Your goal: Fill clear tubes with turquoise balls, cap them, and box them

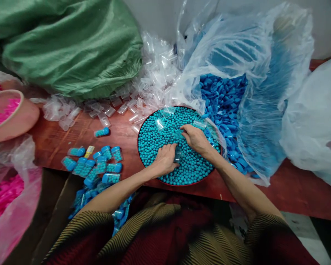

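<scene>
A round red-rimmed tray (pixel 138 141) is filled with small turquoise beads (pixel 154 147). Above the beads, my left hand (pixel 164 160) is closed around a small clear plastic container (pixel 178 155). Just to its right, my right hand (pixel 196 139) has its fingers curled close over the beads; whatever is in them is blurred. A few empty clear containers (pixel 160 124) lie on top of the beads. To the left on the table, several bead-filled containers with blue caps (pixel 101 164) sit in a loose group, one of them (pixel 102 132) apart from the rest.
Behind the tray spreads a heap of clear containers (pixel 157 79). An open plastic bag (pixel 264 88) of blue caps (pixel 223 99) leans at right. A green sack (pixel 74 48) stands back left. Pink pieces fill a basin (pixel 24 114) at left. More filled containers (pixel 82 197) lie below the table edge.
</scene>
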Demonstrator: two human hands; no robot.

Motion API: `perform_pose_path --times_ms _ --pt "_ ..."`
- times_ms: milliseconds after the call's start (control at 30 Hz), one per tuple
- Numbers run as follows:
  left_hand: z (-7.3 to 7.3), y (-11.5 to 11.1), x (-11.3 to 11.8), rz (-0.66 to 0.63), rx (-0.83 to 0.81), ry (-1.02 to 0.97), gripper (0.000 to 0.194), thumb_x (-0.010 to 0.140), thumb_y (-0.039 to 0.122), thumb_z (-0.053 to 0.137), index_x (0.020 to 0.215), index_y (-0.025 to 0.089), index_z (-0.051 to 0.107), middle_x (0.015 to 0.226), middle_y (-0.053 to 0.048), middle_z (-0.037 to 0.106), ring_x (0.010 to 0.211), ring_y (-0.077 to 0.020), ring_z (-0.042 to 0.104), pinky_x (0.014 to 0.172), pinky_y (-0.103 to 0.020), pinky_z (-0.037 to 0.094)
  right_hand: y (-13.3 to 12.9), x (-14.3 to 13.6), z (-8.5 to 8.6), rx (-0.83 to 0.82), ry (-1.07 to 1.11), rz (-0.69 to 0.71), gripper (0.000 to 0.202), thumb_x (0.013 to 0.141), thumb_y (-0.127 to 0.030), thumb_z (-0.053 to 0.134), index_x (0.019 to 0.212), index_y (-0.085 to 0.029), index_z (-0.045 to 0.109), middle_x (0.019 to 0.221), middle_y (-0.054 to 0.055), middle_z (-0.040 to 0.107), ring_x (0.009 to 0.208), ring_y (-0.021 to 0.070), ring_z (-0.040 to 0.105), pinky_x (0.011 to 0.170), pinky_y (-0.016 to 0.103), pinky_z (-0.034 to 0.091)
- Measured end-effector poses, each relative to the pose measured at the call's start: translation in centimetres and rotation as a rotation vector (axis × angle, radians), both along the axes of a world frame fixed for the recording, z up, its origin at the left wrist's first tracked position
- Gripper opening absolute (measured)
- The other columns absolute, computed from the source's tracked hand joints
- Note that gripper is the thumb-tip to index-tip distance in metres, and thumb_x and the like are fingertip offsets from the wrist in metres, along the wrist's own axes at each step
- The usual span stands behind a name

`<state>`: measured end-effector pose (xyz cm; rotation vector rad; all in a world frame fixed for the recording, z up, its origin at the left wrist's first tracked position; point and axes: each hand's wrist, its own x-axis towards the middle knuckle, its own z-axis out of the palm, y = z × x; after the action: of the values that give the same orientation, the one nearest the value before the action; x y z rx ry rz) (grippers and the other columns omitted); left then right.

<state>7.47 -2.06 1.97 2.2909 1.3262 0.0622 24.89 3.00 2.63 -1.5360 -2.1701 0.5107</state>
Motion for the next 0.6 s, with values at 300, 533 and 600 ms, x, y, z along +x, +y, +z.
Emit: perform_pose_path --times_ms 300,533,600 --pt "-1.8 -0.1 0.4 0.137 0.096 -0.147 0.068 0.068 0.024 0.068 0.124 0.01 0.03 0.129 -0.019 0.037 0.124 -0.0312 0.037 0.1 -0.045 0.038 -3.2 -0.7 -1.9 -0.09 0.258 0.034 0.02 0.085 -0.018 0.048 0.096 -0.018 0.064 0.092 0.005 0.069 0.087 0.0179 0.062 0.082 0.031 0.047" --pt "0.1 1.4 0.3 0.078 0.03 0.001 0.067 0.068 0.033 0.067 0.124 0.014 0.035 0.111 -0.012 0.046 0.105 -0.0285 0.048 0.088 -0.047 0.044 -3.0 -1.4 -1.7 0.042 0.375 -0.099 0.025 0.088 -0.02 0.043 0.101 -0.02 0.065 0.094 0.007 0.062 0.094 0.0204 0.057 0.088 0.038 0.046" --pt "0.3 1.4 0.4 0.078 0.026 0.012 0.063 0.069 0.034 0.067 0.12 0.013 0.038 0.11 -0.012 0.046 0.104 -0.0282 0.048 0.087 -0.046 0.044 -3.1 -1.9 -1.8 0.082 0.416 -0.188 0.03 0.09 -0.025 0.039 0.111 -0.021 0.06 0.106 0.009 0.06 0.105 0.0214 0.054 0.094 0.041 0.043"
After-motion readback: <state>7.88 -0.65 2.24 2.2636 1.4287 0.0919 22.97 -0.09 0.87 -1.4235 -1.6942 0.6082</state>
